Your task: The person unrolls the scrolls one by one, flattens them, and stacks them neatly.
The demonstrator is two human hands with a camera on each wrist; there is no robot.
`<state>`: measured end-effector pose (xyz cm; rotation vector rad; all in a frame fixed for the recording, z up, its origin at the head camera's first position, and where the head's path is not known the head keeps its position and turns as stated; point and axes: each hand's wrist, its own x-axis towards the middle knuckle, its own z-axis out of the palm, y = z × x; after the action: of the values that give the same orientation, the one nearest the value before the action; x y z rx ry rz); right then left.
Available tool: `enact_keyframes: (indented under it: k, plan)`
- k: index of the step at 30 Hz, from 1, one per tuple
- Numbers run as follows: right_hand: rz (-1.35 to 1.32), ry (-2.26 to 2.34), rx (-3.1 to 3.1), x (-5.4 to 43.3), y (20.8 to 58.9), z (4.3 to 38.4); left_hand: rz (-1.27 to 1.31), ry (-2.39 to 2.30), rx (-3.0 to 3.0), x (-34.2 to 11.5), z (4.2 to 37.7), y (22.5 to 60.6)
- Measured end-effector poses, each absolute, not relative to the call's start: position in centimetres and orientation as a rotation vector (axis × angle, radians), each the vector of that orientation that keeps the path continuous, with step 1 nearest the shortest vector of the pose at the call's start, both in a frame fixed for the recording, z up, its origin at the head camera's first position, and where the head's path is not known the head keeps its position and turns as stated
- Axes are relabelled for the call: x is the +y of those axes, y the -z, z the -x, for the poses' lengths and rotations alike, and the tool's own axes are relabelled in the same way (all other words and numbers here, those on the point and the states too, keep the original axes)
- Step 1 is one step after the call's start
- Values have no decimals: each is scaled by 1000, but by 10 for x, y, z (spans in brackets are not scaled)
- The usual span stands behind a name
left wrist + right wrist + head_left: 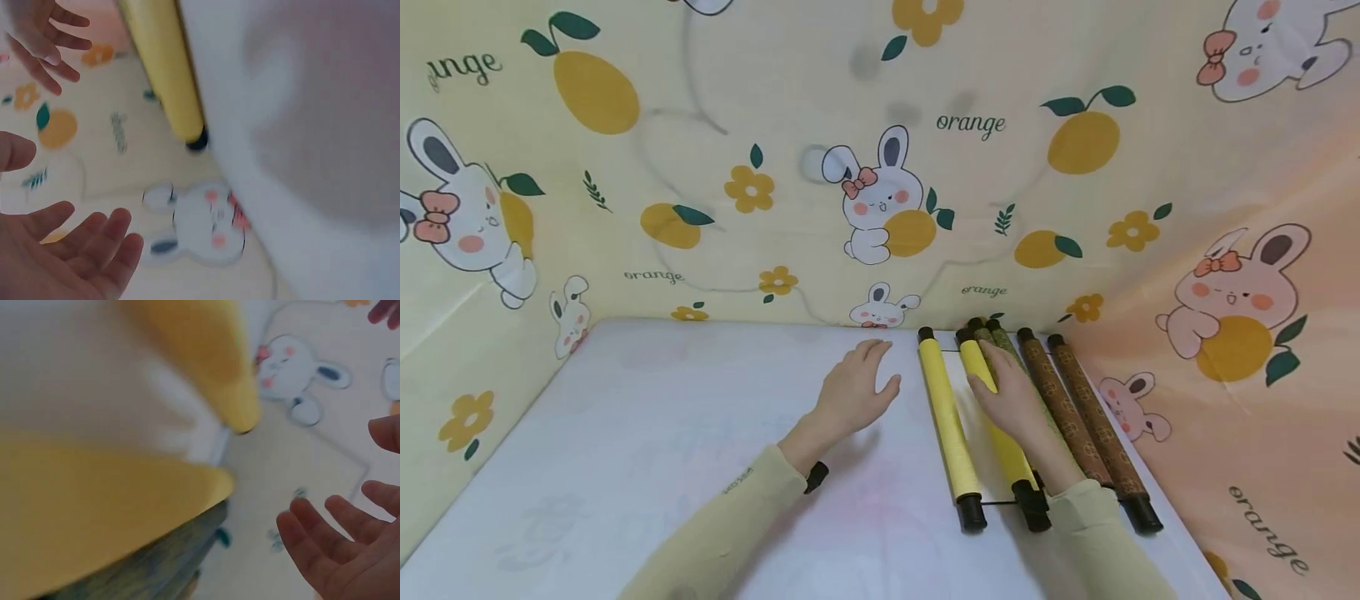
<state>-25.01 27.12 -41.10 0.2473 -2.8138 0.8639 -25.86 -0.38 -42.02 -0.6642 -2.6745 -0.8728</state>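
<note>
Two yellow rolls with black end caps lie side by side on the right of the white table: the left yellow roll (950, 417) and the right yellow roll (1013, 458). My right hand (1009, 400) is over the right roll, fingers extended and slightly spread; the right wrist view shows these fingers (350, 550) gripping nothing. Just left of the rolls, my left hand (848, 396) hovers above the table, fingers loosely bent and holding nothing. Green patterned rolls (169, 550) lie beside the right yellow roll, partly hidden by my right hand and forearm.
Two brown patterned rolls, an inner brown roll (1062, 400) and an outer brown roll (1101, 417), lie farthest right, near the table's edge. The white table (662, 433) extends to the left. Cloth printed with rabbits and oranges (760, 100) hangs behind and along both sides.
</note>
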Motion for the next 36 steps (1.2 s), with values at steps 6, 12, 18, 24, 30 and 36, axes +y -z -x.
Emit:
enact_keyframes:
  k: [6, 12, 18, 24, 30, 36]
  plan:
    - [-196, -813, -2915, 301, 427, 236, 715, 1112, -2781, 28, 261, 440]
    - [-190, -767, -2992, 313, 432, 226, 716, 1210, -2913, 54, 261, 458]
    - [-187, -819, -3029, 316, 437, 225, 733, 1137, -3038, 75, 258, 467]
    - [-229, -840, -3044, 316, 442, 226, 712, 1143, -3093, 86, 255, 465]
    - [-325, -974, -3038, 312, 448, 227, 713, 1152, -3104, 96, 253, 465]
    - [-349, -1017, -3028, 302, 449, 230, 677, 1256, -3112, 107, 253, 468]
